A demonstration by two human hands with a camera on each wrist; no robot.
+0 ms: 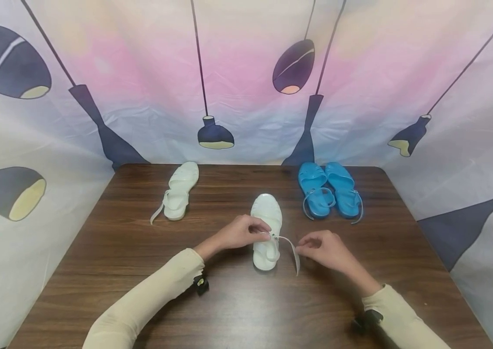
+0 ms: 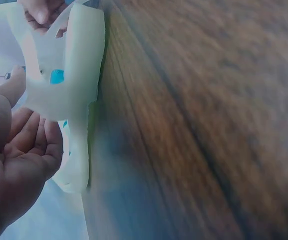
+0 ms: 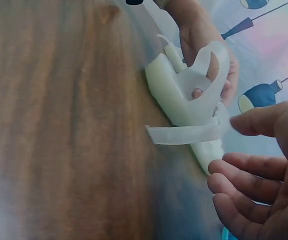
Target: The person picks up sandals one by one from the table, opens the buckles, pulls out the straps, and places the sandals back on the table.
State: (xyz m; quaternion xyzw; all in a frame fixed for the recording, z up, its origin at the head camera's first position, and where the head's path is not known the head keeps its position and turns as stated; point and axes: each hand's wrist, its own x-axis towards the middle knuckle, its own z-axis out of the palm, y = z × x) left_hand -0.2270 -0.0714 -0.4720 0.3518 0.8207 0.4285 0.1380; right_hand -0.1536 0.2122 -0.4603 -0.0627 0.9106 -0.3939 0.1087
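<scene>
A white sandal (image 1: pixel 267 211) stands on the wooden table in front of me, its toe pointing away. From its right side the loose end of the ankle strap (image 1: pixel 296 259) curves out and hangs down. My left hand (image 1: pixel 238 232) holds the sandal by the strap near the buckle, with the thumb on top; part of that grip is hidden behind the strap. Just right of the loose strap is my right hand (image 1: pixel 326 248). In the right wrist view the thumb and fingers (image 3: pixel 251 182) are spread apart beside the strap, with nothing between them.
Another white sandal (image 1: pixel 181 186) lies at the back left of the table (image 1: pixel 141 271), its strap undone. Two blue sandals (image 1: pixel 313 182) sit side by side at the back right. A curtain (image 1: pixel 246 87) printed with lamps hangs behind the table and along its sides.
</scene>
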